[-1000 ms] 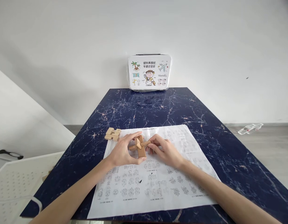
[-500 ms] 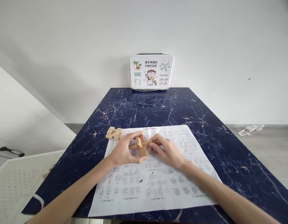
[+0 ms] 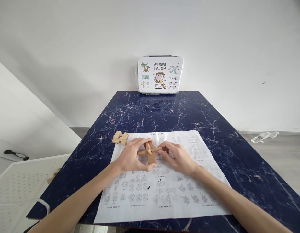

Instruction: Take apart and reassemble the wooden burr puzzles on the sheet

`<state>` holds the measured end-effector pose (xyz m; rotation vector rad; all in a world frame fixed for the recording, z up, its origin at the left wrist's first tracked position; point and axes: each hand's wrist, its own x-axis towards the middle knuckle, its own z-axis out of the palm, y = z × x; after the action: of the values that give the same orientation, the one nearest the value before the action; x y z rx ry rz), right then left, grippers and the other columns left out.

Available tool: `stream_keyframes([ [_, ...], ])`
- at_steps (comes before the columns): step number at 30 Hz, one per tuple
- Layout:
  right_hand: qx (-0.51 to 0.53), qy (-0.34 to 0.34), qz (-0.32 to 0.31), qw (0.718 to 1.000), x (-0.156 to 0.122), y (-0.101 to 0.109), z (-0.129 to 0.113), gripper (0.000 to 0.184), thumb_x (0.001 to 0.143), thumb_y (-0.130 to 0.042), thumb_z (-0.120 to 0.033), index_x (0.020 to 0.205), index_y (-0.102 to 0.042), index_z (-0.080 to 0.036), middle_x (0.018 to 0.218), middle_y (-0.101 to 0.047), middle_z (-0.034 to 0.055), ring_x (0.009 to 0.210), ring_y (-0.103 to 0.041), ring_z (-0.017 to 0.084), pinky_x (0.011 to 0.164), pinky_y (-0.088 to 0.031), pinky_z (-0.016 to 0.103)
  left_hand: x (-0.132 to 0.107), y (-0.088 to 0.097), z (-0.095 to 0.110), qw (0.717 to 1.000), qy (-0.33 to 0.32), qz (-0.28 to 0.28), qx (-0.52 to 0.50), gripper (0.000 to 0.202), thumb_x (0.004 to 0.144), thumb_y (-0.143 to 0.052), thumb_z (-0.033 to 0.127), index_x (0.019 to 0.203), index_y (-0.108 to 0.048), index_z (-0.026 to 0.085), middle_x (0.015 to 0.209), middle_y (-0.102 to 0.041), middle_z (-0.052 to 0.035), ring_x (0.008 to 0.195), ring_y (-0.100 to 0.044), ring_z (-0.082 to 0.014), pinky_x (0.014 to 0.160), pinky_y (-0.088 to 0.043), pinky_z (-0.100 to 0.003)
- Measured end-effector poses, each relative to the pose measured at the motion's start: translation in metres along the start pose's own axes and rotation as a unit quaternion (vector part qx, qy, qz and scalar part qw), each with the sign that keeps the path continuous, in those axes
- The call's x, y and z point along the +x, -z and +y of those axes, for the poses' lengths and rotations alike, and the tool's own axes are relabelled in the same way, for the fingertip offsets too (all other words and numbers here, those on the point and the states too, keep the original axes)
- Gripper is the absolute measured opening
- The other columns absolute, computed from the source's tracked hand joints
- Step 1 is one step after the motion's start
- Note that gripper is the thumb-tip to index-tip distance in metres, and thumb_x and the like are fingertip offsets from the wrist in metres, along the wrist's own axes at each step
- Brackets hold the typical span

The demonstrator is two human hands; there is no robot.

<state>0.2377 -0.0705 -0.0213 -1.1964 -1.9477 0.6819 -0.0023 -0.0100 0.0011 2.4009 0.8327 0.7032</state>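
A brown wooden interlocking puzzle (image 3: 151,158) is between my two hands, just above a printed paper sheet (image 3: 164,207). My left hand (image 3: 132,157) is closed round its upright block, thumb at the near end and fingers at the far end. With thumb and fingers my right hand (image 3: 176,157) pinches the right end of a wooden stick (image 3: 156,149) that runs crosswise through the block. Some fingertips of the right hand are hidden. Beyond my left wrist, a lighter wooden block puzzle (image 3: 120,138) rests at the sheet's upper left corner.
The blue marbled table (image 3: 164,119) carries the sheet, which bears rows of line drawings. A white cartoon-printed case (image 3: 161,75) stands at the far edge against the wall. To the left is a white perforated surface (image 3: 16,181); clear plastic (image 3: 264,137) lies on the floor at right.
The crosspiece at the puzzle's middle has turned and now shows a narrower face. My hands keep their hold on the block and stick. The whole view has shifted slightly.
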Motion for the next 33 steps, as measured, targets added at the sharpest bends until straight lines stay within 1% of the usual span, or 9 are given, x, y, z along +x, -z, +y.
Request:
stream_keyframes([
  [5, 0.023, -0.015, 0.026, 0.999, 0.002, -0.001, 0.002, 0.013, 0.104, -0.054, -0.032, 0.103, -0.063, -0.023, 0.083, -0.073, 0.0016, 0.071, -0.065, 0.018, 0.066, -0.047, 0.032, 0.003, 0.002, -0.001, 1.0, -0.001, 0.008, 0.002, 0.078, 0.064, -0.091, 0.04, 0.133, -0.06, 0.025, 0.128, -0.074, -0.0083, 0.117, -0.069, -0.0337, 0.106, -0.051, -0.052],
  [9, 0.036, -0.021, 0.042, 0.998, 0.003, 0.002, 0.001, 0.012, 0.103, -0.056, -0.031, 0.102, -0.065, -0.023, 0.083, -0.074, 0.0017, 0.073, -0.067, 0.018, 0.067, -0.049, 0.032, 0.003, 0.005, -0.006, 1.0, 0.007, 0.008, -0.011, 0.078, 0.065, -0.09, 0.039, 0.136, -0.06, 0.026, 0.133, -0.073, -0.0088, 0.122, -0.067, -0.0347, 0.108, -0.051, -0.053],
  [13, 0.047, -0.012, 0.049, 0.998, 0.003, 0.003, -0.001, 0.011, 0.104, -0.057, -0.031, 0.104, -0.065, -0.024, 0.085, -0.073, 0.0015, 0.075, -0.067, 0.018, 0.069, -0.051, 0.032, 0.001, 0.005, -0.009, 1.0, 0.003, 0.008, -0.028, 0.08, 0.066, -0.089, 0.041, 0.139, -0.059, 0.026, 0.136, -0.072, -0.0096, 0.124, -0.067, -0.0352, 0.108, -0.052, -0.054],
  [19, 0.03, 0.003, 0.031, 0.999, 0.002, 0.002, 0.001, 0.011, 0.105, -0.055, -0.031, 0.104, -0.063, -0.024, 0.082, -0.07, 0.0003, 0.072, -0.064, 0.017, 0.069, -0.049, 0.032, -0.002, 0.004, -0.008, 0.999, -0.026, 0.033, -0.031, 0.083, 0.064, -0.089, 0.035, 0.141, -0.059, 0.027, 0.131, -0.074, -0.0085, 0.12, -0.07, -0.0342, 0.107, -0.054, -0.054],
  [24, -0.004, -0.002, 0.019, 1.0, 0.001, 0.001, 0.005, 0.016, 0.107, -0.051, -0.034, 0.107, -0.062, -0.023, 0.084, -0.07, 0.0022, 0.072, -0.064, 0.018, 0.069, -0.049, 0.034, -0.001, 0.006, -0.008, 0.997, -0.034, 0.057, -0.05, 0.082, 0.063, -0.088, 0.034, 0.14, -0.06, 0.026, 0.132, -0.073, -0.0092, 0.12, -0.07, -0.0345, 0.107, -0.054, -0.052],
  [29, -0.013, 0.001, 0.021, 1.0, 0.001, 0.002, 0.005, 0.018, 0.107, -0.05, -0.036, 0.109, -0.062, -0.024, 0.087, -0.071, 0.0039, 0.074, -0.064, 0.019, 0.07, -0.049, 0.035, -0.001, 0.01, -0.005, 0.994, -0.05, 0.089, -0.046, 0.082, 0.064, -0.087, 0.036, 0.141, -0.06, 0.026, 0.132, -0.073, -0.0097, 0.118, -0.07, -0.0342, 0.105, -0.054, -0.052],
  [33, -0.017, 0.002, 0.017, 1.0, 0.001, 0.0, 0.006, 0.017, 0.108, -0.048, -0.036, 0.11, -0.06, -0.025, 0.087, -0.071, 0.0047, 0.072, -0.063, 0.02, 0.069, -0.049, 0.036, -0.001, 0.017, -0.002, 0.99, -0.068, 0.117, -0.034, 0.082, 0.067, -0.087, 0.045, 0.143, -0.06, 0.027, 0.127, -0.076, -0.0093, 0.112, -0.072, -0.0331, 0.101, -0.056, -0.051],
])
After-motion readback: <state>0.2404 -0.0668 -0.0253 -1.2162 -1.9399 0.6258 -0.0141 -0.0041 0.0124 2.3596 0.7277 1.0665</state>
